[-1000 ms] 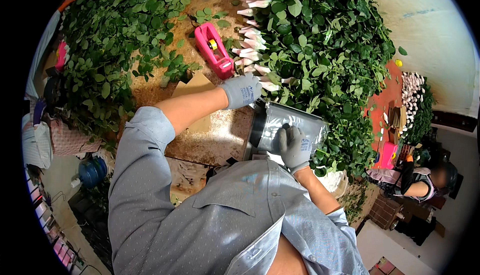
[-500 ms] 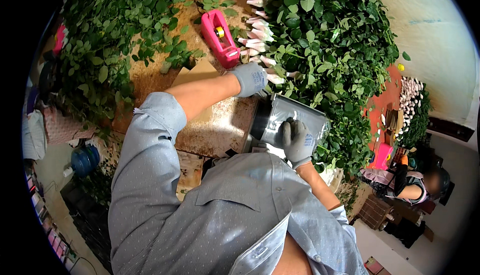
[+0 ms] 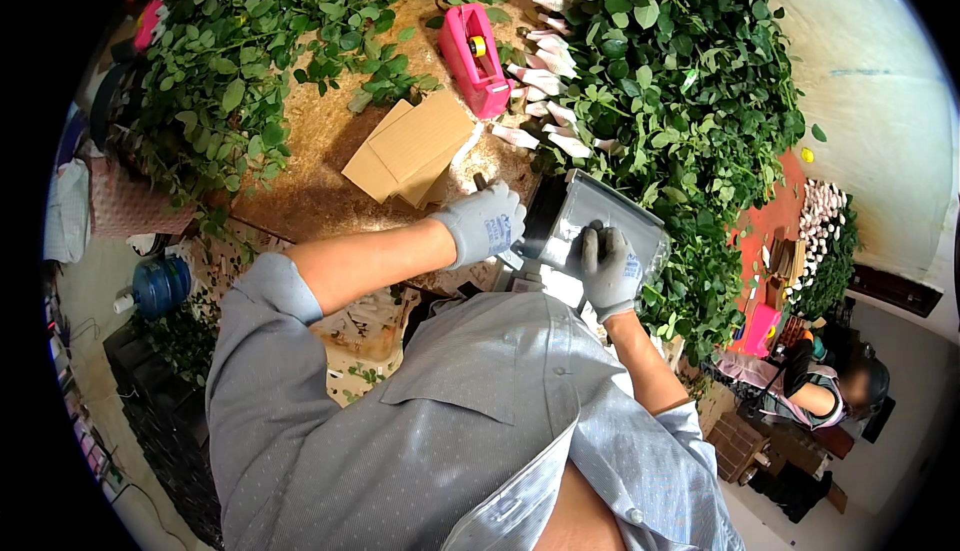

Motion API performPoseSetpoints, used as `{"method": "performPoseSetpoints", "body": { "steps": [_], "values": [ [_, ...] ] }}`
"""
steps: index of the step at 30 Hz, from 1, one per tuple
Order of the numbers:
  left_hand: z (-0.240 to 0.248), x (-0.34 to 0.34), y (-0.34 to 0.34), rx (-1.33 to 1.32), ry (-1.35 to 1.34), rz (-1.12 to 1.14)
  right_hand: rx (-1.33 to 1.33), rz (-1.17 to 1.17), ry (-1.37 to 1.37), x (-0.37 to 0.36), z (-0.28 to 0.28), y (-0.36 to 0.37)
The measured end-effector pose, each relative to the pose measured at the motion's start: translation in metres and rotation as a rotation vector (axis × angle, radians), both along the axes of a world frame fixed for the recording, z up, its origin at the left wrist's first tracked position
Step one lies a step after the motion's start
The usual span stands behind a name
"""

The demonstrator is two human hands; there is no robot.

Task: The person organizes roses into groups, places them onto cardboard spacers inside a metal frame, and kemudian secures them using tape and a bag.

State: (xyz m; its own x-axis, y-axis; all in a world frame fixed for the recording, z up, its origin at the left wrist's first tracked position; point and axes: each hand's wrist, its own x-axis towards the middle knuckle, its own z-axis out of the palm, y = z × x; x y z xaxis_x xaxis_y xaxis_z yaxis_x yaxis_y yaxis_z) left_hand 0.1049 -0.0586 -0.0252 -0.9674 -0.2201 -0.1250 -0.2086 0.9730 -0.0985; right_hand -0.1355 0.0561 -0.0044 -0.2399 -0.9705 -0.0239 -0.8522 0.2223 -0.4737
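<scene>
My left hand, in a grey glove, is closed around a slim tool. The tool's dark end sticks out above the fist, and what kind it is stays hidden. My right hand, gloved in grey with dark fingertips, lies curled with its fingers pressed together on a clear plastic sheet. This sheet lies in a grey tray in front of me. Beyond my left hand are flat pieces of brown cardboard, overlapping on the table.
A pink tape dispenser stands on the brown worktable. Leafy stems with pale wrapped heads are heaped at right, more greenery at left. Another person works at far right. A blue water bottle stands low left.
My left hand has drawn back toward me, away from the tape dispenser and wrapped heads, uncovering the cardboard. My right hand stays on the plastic sheet. The view has shifted slightly.
</scene>
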Motion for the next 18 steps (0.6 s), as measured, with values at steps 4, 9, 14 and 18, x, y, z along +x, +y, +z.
{"method": "performPoseSetpoints", "body": {
  "steps": [4, 9, 14, 18],
  "values": [
    [-0.006, 0.006, 0.020, 0.016, 0.069, 0.041, -0.005, -0.014, 0.007, 0.003, 0.005, 0.001],
    [-0.002, 0.010, 0.038, -0.009, 0.026, 0.122, 0.009, -0.021, 0.027, 0.005, 0.009, 0.001],
    [0.003, 0.004, 0.042, 0.028, -0.044, 0.167, -0.018, -0.058, -0.001, 0.008, 0.009, 0.004],
    [0.008, -0.002, 0.040, 0.097, -0.033, 0.169, -0.020, -0.062, -0.020, 0.008, 0.019, 0.006]
  ]
}}
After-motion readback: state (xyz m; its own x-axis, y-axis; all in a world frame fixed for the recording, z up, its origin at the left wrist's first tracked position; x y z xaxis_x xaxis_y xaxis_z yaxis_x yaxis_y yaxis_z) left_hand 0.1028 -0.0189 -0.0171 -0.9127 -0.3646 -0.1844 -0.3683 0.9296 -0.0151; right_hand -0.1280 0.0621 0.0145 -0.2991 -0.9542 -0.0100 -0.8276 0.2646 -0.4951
